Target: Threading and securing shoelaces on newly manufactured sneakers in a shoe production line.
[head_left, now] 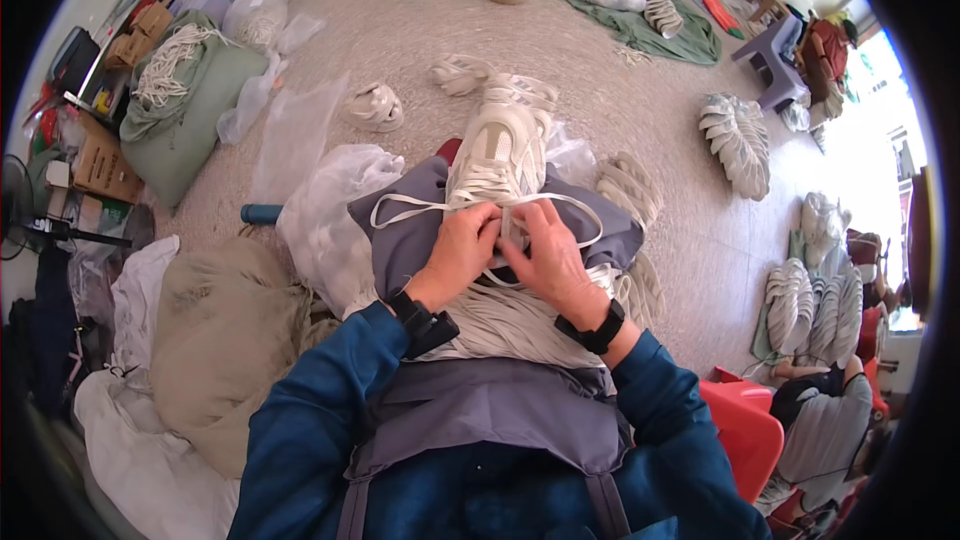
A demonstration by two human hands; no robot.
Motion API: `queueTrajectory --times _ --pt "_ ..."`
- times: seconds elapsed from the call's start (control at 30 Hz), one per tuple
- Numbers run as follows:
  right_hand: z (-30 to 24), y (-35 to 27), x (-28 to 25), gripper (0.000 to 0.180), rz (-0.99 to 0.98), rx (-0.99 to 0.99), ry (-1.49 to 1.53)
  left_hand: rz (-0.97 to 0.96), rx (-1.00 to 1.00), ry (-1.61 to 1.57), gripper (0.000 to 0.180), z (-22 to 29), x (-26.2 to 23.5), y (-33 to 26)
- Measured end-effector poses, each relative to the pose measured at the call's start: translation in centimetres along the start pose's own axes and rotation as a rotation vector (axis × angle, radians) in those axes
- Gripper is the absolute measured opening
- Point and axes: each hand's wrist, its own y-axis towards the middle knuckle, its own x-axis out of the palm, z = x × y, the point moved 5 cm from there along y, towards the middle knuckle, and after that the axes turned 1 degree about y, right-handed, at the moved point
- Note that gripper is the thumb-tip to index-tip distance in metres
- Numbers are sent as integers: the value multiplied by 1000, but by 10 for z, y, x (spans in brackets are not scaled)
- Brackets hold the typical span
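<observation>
A cream lace-up shoe point(497, 145) lies in front of me over my lap, toe pointing away, at the near end of a row of similar shoes. A flat cream shoelace point(412, 201) loops out to both sides of it. My left hand point(462, 252) pinches the lace at the shoe's near end. Beside it, my right hand point(550, 258) has its thumb and fingers bent together on a lace strand; the fingertips partly hide what they grip. Below my hands, a thick bundle of loose cream laces point(500, 325) lies on my grey apron point(490, 405).
Single shoes point(375, 107) and stacked shoes point(735, 145) lie on the floor. At left are a green sack point(185, 130) with laces on top, cardboard boxes point(108, 162) and a beige sack point(225, 330). A red stool point(742, 430) stands at my right; another person point(825, 425) is beyond it.
</observation>
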Motion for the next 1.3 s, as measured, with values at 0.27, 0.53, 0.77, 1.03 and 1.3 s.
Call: queueTrajectory --times 0.27,0.53,0.77,1.03,1.3 --pt "0 -4 3 37 -25 73 -110 203 22 593 9 -24 -124 -50" --pt "11 16 -10 25 48 20 -56 -4 35 593 22 18 -110 -75" --pt "-1 25 -19 17 124 -159 -225 126 488 686 21 46 -55 -42" --pt "6 1 -8 24 -204 223 -17 -16 404 1001 15 25 -15 -6" --pt "1 9 -4 23 -133 3 -217 -74 269 994 7 10 -60 -48"
